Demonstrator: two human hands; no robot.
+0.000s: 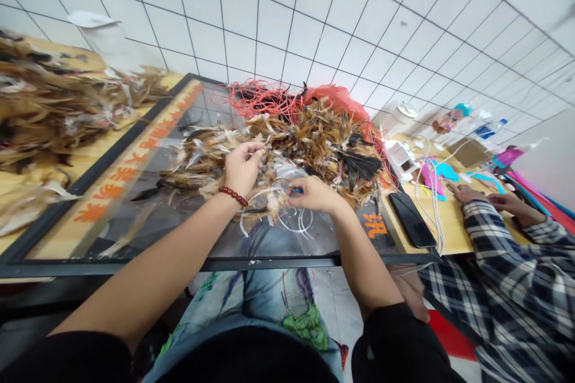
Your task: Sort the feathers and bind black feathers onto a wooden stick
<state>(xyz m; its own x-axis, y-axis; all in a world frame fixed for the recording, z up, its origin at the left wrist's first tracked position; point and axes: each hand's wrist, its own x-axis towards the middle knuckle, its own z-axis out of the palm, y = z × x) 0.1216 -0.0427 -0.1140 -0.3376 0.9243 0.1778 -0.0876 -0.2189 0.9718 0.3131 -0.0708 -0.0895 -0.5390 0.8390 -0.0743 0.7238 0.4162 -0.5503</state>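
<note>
Brown, black and pale feathers point(323, 137) lie heaped on a glass panel with a dark frame point(287, 263). My left hand point(245, 164), with a beaded bracelet at its wrist, is over the feathers, its thumb and forefinger pinched; what they hold is too small to name. My right hand point(309, 192) is closed on a small blue item at its fingertips, too small to identify. Between and below the hands are loops of thin white strip point(299, 224) and a pale feather point(274, 200).
More feathers point(67, 108) cover the wooden table at left. Red string point(269, 99) and a red bag point(336, 99) lie behind the heap. At right are a black phone point(412, 219), white cables, coloured pieces and another person's hands point(467, 192).
</note>
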